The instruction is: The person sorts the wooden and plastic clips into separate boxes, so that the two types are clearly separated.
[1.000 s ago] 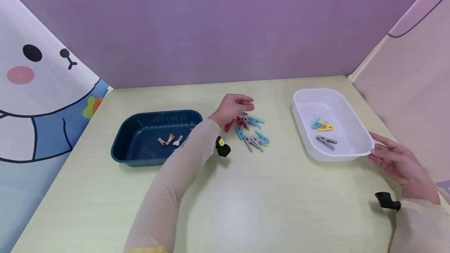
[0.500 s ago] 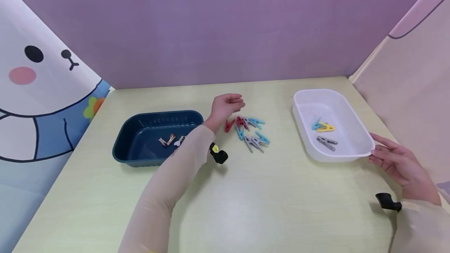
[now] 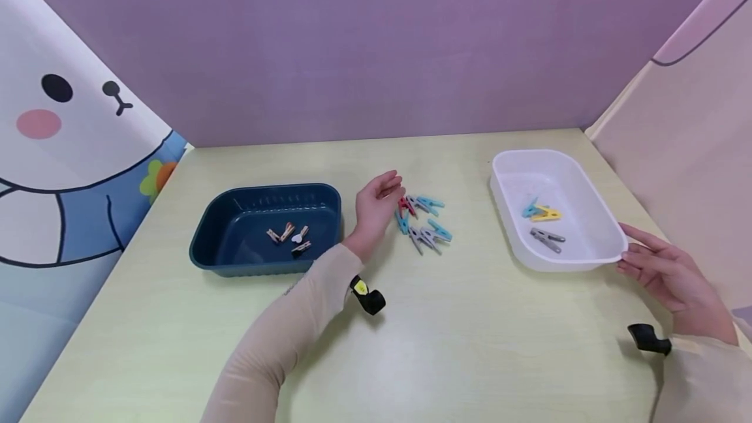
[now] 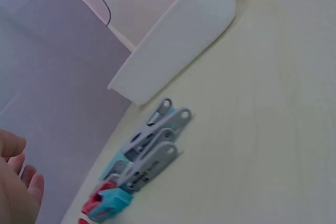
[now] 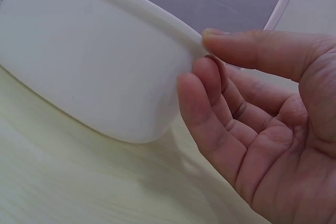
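My left hand (image 3: pixel 376 209) hovers at the left side of a loose pile of plastic clothespins, fingers relaxed, with nothing seen in its grasp. Grey clothespins (image 3: pixel 424 237), blue ones (image 3: pixel 439 229) and a red one (image 3: pixel 407 206) make up the pile; the hand covers its left edge. Seen from the left wrist, the grey clothespins (image 4: pixel 149 161) lie past the fingertips. My right hand (image 3: pixel 670 273) pinches the near right corner of a white basin (image 3: pixel 581 224), thumb on the rim and fingers beneath it. Inside are a blue clothespin (image 3: pixel 531 208), a yellow one (image 3: pixel 548 214) and a grey one (image 3: pixel 548 239).
A dark blue basin (image 3: pixel 232 234) stands on the left of the pale table (image 3: pixel 458 344), close to my left forearm. Several small wooden clips (image 3: pixel 287 232) and a black one (image 3: pixel 301 249) lie in it. A purple backdrop (image 3: pixel 364 51) rises behind the table.
My left hand shifts left, then comes down toward me, now hiding the leftmost red clothespin. The black clip in the blue basin has come into view. My right hand stays on the white basin.
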Available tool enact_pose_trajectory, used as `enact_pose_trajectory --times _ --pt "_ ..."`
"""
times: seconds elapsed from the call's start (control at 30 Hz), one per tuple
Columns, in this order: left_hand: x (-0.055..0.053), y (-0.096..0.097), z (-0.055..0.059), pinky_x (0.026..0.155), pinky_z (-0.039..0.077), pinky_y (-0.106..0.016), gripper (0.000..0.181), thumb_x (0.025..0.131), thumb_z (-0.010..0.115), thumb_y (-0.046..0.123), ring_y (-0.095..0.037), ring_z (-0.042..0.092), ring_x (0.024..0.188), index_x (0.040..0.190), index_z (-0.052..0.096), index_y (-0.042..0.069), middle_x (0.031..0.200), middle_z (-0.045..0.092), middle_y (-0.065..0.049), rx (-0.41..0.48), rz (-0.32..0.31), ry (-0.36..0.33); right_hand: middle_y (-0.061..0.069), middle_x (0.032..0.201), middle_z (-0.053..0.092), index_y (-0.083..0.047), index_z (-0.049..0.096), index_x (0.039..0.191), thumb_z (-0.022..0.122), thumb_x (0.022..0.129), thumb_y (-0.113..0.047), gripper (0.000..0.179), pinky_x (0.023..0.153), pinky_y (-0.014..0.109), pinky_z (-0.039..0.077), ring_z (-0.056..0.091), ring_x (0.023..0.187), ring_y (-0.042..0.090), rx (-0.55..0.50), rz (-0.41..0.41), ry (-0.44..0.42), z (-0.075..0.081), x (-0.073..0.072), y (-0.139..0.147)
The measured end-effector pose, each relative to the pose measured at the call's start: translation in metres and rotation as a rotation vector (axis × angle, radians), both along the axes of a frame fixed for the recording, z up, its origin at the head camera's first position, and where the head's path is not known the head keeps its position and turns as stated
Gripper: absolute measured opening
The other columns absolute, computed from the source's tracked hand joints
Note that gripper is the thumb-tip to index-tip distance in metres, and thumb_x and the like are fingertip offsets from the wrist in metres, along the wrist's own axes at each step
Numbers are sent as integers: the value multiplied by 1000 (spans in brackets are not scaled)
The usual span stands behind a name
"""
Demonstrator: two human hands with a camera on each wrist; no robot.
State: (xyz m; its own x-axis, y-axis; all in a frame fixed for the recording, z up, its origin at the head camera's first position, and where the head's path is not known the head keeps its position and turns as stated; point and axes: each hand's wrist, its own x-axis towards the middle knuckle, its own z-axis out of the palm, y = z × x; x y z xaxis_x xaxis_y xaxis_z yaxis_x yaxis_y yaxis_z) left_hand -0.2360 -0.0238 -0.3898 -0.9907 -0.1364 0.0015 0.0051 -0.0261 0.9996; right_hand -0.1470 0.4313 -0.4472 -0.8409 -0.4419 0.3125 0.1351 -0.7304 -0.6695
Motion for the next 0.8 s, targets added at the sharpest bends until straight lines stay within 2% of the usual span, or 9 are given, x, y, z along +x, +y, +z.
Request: enact_pose_trajectory --times 0.27,0.43,0.5,0.6,0.8 --pt "6 -11 -20 108 42 -35 44 92 66 -3 -26 51 129 136 59 0 132 62 -13 -13 53 19 32 120 62 11 46 141 16 97 24 56 92 42 53 66 105 40 1 -2 -2 0 -2 0" --pt "5 -17 -31 103 47 -37 49 89 65 -10 -30 51 130 137 56 -3 135 58 -19 58 90 -37 33 121 61 11 45 142 16 97 24 55 93 42 52 65 107 41 -5 11 7 -1 -2 0" --pt "3 -18 -35 103 47 -37 53 88 66 -11 -30 52 129 138 55 -2 137 57 -19 60 101 -72 33 121 61 11 45 142 16 97 24 56 93 42 52 65 107 40 0 12 9 -1 -2 1" --pt "1 -21 -40 104 46 -37 57 85 67 -14 -30 52 128 140 54 -1 137 57 -18 41 107 -114 32 121 62 10 46 142 15 97 24 57 93 41 52 66 107 39 16 12 10 -1 -2 1" --pt "-3 -23 -46 103 47 -37 59 82 64 -19 -30 55 123 138 56 -1 133 59 -18 -5 96 -131 31 121 62 9 46 142 18 98 23 55 92 40 53 66 106 38 27 -8 14 -1 -1 2"
